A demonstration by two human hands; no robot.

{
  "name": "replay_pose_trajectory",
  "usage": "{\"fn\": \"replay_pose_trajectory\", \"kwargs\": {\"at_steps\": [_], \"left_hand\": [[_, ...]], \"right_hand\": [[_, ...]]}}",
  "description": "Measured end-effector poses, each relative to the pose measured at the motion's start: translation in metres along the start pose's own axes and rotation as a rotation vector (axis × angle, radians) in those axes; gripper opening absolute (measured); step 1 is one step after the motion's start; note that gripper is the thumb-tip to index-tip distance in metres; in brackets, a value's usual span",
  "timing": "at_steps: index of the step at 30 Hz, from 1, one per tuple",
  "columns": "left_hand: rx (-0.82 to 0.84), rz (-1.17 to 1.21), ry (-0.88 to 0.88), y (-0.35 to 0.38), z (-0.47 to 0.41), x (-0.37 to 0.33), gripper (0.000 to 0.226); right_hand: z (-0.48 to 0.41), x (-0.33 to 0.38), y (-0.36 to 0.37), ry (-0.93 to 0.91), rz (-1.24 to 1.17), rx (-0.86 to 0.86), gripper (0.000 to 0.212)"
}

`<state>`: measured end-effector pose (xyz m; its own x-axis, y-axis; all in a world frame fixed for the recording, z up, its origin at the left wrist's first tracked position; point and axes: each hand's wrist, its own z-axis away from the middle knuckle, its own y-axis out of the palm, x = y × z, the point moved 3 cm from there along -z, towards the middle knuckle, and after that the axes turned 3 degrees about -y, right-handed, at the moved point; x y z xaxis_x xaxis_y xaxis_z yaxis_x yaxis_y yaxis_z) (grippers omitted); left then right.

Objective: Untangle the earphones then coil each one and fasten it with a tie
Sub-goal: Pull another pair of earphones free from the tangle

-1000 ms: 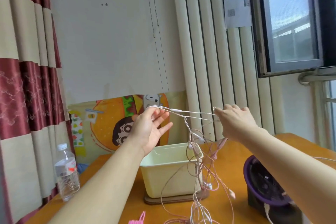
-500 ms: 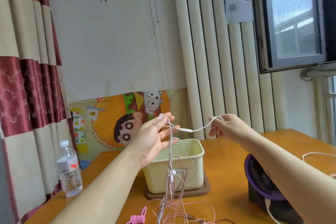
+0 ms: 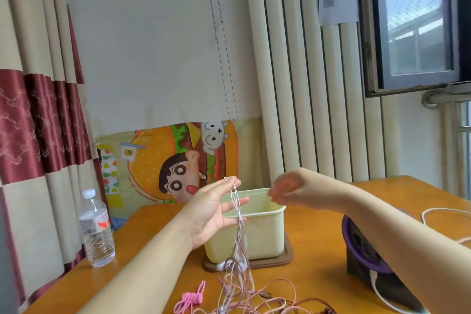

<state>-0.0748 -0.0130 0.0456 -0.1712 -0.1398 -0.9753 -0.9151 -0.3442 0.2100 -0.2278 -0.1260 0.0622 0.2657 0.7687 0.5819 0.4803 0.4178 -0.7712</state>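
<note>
We take this for a room in a home. Behind the left grip (image 3: pixel 211 211), a bright cartoon mat (image 3: pixel 158 160) leans against a plain painted wall. Well to the grip's left hangs a maroon-and-cream curtain (image 3: pixel 38 109), with a water bottle (image 3: pixel 95 229) standing near it. Up and to the grip's right, ribbed cream panelling (image 3: pixel 305 84) runs to a window (image 3: pixel 413 20). Below the grip lies an orange wooden worktop (image 3: pixel 318 250).

Glossy wooden table (image 3: pixel 318 242), matt plastic tub (image 3: pixel 265 232)
</note>
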Motion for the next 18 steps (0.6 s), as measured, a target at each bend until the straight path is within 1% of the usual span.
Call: {"fn": "replay_pose_trajectory", "kwargs": {"at_steps": [2, 4, 6, 8, 10, 14, 16, 17, 18], "left_hand": [[0.014, -0.008, 0.03, 0.004, 0.001, 0.0, 0.033], [0.024, -0.043, 0.068, 0.006, 0.003, 0.0, 0.028], [0.025, -0.067, 0.102, 0.004, 0.006, -0.001, 0.026], [0.037, -0.043, 0.118, 0.001, 0.009, -0.003, 0.024], [0.075, -0.016, 0.13, 0.001, 0.012, -0.006, 0.023], [0.149, 0.001, 0.187, 0.005, 0.017, -0.013, 0.021], [0.151, 0.04, 0.227, 0.003, 0.019, -0.019, 0.023], [0.141, 0.052, 0.248, 0.002, 0.019, -0.021, 0.023], [0.134, 0.062, 0.265, 0.001, 0.019, -0.023, 0.022]], "right_hand": [[-0.005, 0.012, 0.009, -0.09, -0.029, -0.077, 0.018], [-0.01, 0.017, 0.019, -0.115, -0.053, -0.083, 0.018], [-0.015, 0.016, 0.026, -0.092, -0.175, -0.027, 0.022], [-0.018, 0.013, 0.033, -0.075, -0.326, 0.009, 0.029], [-0.02, 0.013, 0.038, -0.072, -0.401, 0.026, 0.032], [-0.02, 0.018, 0.039, -0.075, -0.508, 0.138, 0.019], [-0.014, 0.024, 0.026, -0.076, -0.509, 0.159, 0.012], [-0.012, 0.027, 0.02, -0.084, -0.45, 0.154, 0.01], [-0.01, 0.031, 0.014, -0.103, -0.333, 0.131, 0.011]]}}
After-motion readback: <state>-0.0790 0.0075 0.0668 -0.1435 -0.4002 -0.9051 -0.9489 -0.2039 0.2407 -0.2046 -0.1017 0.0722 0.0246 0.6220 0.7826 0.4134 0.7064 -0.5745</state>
